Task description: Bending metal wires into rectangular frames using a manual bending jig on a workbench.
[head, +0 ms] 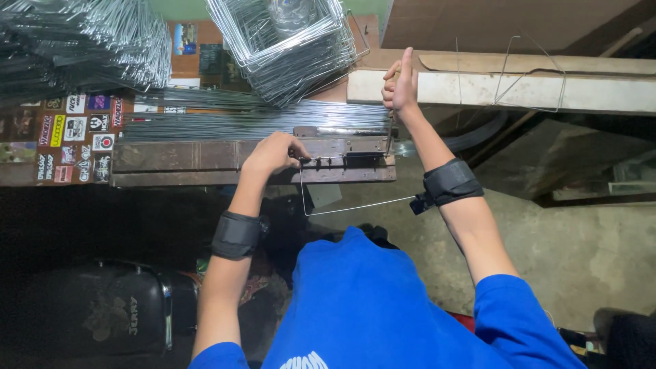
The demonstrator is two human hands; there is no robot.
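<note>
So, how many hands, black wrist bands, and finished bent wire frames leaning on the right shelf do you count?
Hands: 2, left hand and right hand
Wrist bands: 2, and
Wire frames on shelf: 1
Total: 5

Dim room, concrete floor (pixel 581 253), wooden workbench (pixel 171 164)

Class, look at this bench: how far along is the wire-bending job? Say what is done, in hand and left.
Done: bent wire frames lie stacked at the back of the bench. In hand: the left hand holds a partly bent wire at the wooden jig, while the right hand grips a lever handle. Left: a bundle of straight wires lies behind the jig, unbent.
</note>
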